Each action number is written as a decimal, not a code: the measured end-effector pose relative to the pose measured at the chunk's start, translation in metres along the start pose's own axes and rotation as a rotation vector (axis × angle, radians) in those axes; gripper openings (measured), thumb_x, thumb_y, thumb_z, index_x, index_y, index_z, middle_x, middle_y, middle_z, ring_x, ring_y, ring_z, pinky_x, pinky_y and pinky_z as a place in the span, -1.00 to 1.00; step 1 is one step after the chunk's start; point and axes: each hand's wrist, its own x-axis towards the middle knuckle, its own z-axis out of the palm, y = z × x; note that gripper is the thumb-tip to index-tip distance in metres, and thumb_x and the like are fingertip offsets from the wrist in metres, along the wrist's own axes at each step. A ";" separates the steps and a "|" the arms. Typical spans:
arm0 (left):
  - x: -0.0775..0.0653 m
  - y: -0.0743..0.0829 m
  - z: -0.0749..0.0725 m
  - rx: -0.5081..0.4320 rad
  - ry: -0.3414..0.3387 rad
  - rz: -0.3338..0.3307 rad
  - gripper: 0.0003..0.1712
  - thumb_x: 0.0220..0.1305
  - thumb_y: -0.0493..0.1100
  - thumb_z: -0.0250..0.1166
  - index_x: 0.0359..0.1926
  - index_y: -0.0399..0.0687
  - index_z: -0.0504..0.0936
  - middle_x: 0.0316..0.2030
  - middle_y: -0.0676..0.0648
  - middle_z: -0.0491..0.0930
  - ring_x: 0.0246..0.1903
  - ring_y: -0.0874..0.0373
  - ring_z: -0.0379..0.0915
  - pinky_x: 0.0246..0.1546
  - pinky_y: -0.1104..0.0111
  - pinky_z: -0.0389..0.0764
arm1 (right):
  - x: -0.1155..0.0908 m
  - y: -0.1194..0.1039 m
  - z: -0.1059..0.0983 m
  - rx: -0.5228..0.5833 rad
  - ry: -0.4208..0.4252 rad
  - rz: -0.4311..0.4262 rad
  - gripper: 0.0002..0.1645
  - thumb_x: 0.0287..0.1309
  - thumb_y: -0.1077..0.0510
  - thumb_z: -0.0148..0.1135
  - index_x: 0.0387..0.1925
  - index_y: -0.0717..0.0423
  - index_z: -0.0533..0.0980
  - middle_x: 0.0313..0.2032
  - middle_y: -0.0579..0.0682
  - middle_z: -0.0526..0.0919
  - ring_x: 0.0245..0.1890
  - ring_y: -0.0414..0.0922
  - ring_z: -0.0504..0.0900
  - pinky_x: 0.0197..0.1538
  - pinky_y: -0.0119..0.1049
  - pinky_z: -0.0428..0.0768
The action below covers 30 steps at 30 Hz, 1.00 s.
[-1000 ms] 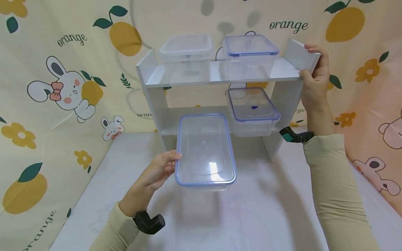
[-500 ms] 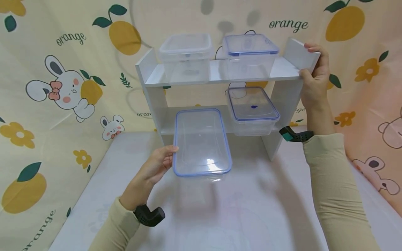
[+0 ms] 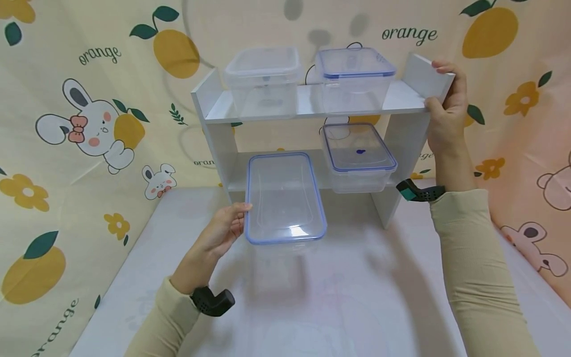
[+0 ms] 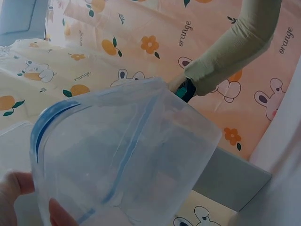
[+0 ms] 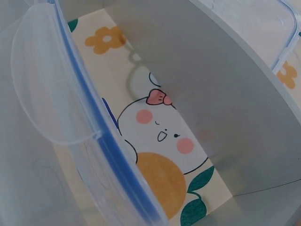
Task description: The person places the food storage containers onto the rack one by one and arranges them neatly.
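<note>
My left hand (image 3: 220, 230) grips the left side of a clear food container (image 3: 285, 198) with a blue-edged lid, its thumb at the lid's edge. The container is tilted, lid towards the head camera, in front of the middle shelf's left part. In the left wrist view the same food container (image 4: 127, 155) fills the middle, with fingers (image 4: 60, 214) at its side. My right hand (image 3: 449, 111) holds the upper right side panel of the white shelf unit (image 3: 312, 118), thumb on the front edge and fingers over the top.
On the top shelf stand a frosted-lid container (image 3: 263, 82) and a blue-rimmed container (image 3: 354, 82). Another blue-lidded container (image 3: 360, 158) sits at the middle shelf's right, its front overhanging the shelf edge. The unit stands on a white table (image 3: 348, 297) before a patterned cloth (image 3: 111, 148).
My left hand has raised the food container and brought it slightly left, closer to the middle shelf. The right hand has kept its hold on the side panel.
</note>
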 end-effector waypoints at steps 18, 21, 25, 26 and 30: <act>0.009 0.003 -0.004 0.003 0.034 0.011 -0.70 0.27 -0.20 0.02 -0.08 -0.36 0.36 -0.48 0.12 0.58 -0.46 0.34 0.52 -0.34 0.63 0.58 | 0.000 -0.001 0.001 -0.008 -0.002 0.006 -0.42 0.01 0.62 -0.17 -0.04 0.04 0.39 0.22 -0.07 0.38 0.28 -0.06 0.25 0.48 -0.16 0.19; 0.009 0.003 -0.004 -0.004 0.038 0.010 -0.75 0.27 -0.21 0.03 -0.12 -0.33 0.38 -0.50 0.12 0.58 -0.47 0.35 0.51 -0.35 0.64 0.57 | 0.000 0.000 0.001 0.004 -0.006 0.004 -0.42 0.00 0.62 -0.18 -0.05 0.05 0.39 0.21 -0.06 0.38 0.26 -0.06 0.25 0.46 -0.16 0.20; 0.010 0.003 -0.005 0.004 0.038 0.013 -0.82 0.28 -0.21 0.03 -0.19 -0.25 0.42 -0.51 0.13 0.59 -0.49 0.36 0.52 -0.36 0.63 0.57 | 0.000 0.000 0.001 0.010 -0.009 0.002 -0.43 -0.01 0.62 -0.18 -0.05 0.06 0.39 0.21 -0.06 0.38 0.25 -0.06 0.26 0.43 -0.17 0.23; 0.009 0.004 -0.005 0.008 0.036 0.015 -0.83 0.29 -0.20 0.03 -0.20 -0.24 0.43 -0.52 0.14 0.60 -0.49 0.36 0.52 -0.36 0.63 0.58 | 0.000 0.000 0.001 0.008 -0.008 0.001 -0.42 -0.01 0.62 -0.18 -0.05 0.06 0.39 0.21 -0.06 0.38 0.25 -0.06 0.26 0.43 -0.18 0.23; 0.010 0.005 -0.006 0.022 0.032 0.016 -0.81 0.33 -0.17 0.01 -0.17 -0.22 0.42 -0.53 0.16 0.60 -0.51 0.37 0.52 -0.39 0.63 0.58 | -0.001 0.000 0.001 0.014 -0.007 -0.002 -0.43 -0.02 0.62 -0.18 -0.06 0.06 0.39 0.21 -0.05 0.38 0.25 -0.06 0.26 0.43 -0.18 0.23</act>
